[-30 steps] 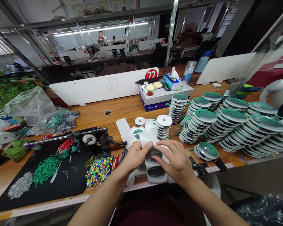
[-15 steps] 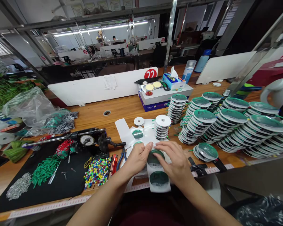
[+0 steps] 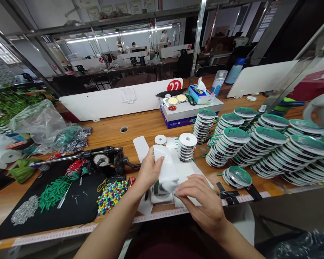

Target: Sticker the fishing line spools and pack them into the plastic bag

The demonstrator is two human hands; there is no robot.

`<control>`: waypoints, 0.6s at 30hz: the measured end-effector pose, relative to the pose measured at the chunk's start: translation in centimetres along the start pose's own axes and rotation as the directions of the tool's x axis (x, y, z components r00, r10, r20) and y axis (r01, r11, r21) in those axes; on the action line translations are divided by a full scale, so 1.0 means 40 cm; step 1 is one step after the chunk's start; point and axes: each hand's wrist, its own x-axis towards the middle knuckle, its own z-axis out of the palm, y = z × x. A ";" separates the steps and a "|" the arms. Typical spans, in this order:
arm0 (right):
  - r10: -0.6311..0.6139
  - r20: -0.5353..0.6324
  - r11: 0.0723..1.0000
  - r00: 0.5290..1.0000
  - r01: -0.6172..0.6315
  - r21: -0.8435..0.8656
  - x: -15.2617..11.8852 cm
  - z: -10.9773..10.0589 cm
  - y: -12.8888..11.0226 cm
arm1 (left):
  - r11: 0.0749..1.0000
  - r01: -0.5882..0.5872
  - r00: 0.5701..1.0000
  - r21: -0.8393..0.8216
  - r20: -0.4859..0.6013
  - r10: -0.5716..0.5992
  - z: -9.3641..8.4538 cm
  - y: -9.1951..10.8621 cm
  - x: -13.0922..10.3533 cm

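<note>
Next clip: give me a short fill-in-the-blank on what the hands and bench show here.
1. The left hand lifts a white backing sheet while the ___ hand presses near its lower edge.
2. The red sign on the white divider reads ___.
3. The spool stacks have ___ labels on top.

Missing: right; 22; green

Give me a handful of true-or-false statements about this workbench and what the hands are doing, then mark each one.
1. The left hand lifts a white strip of backing paper. True.
2. The right hand rests on the black hand-crank device. False: it presses on the white sheets near the table's front edge.
3. Stacks of green-topped spools fill the right side of the wooden table. True.
4. The coloured beads lie to the right of the hands. False: they lie to the left, on the black mat.
5. A red sign reading 22 sits on the white divider. True.
</note>
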 end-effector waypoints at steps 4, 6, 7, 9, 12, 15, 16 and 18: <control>0.263 -0.074 0.965 0.962 -0.260 0.043 -0.034 -0.035 -0.003 | 0.858 -0.095 0.957 0.506 -0.190 0.218 -0.036 0.006 0.034; 0.396 -0.109 0.918 0.912 -0.396 0.025 -0.060 -0.049 0.014 | 0.759 -0.167 0.900 0.629 -0.216 0.378 -0.042 0.032 0.051; 0.443 -0.133 0.895 0.886 -0.445 0.017 -0.074 -0.055 0.024 | 0.737 -0.223 0.880 0.638 -0.193 0.433 -0.038 0.049 0.061; 0.501 -0.189 0.861 0.845 -0.508 0.013 -0.098 -0.061 0.044 | 0.742 -0.365 0.871 0.562 -0.076 0.486 -0.016 0.090 0.082; 0.574 -0.233 0.815 0.785 -0.577 0.061 -0.120 -0.060 0.056 | 0.777 -0.460 0.881 0.429 0.112 0.460 0.043 0.141 0.119; 0.657 -0.223 0.753 0.721 -0.644 0.135 -0.126 -0.062 0.052 | 0.774 -0.394 0.915 0.496 0.128 0.383 0.094 0.166 0.151; 0.667 -0.215 0.744 0.713 -0.653 0.141 -0.126 -0.065 0.050 | 0.766 -0.376 0.921 0.522 0.115 0.373 0.103 0.170 0.156; 0.661 -0.210 0.749 0.720 -0.648 0.138 -0.123 -0.077 0.052 | 0.747 -0.390 0.907 0.539 0.086 0.412 0.106 0.175 0.153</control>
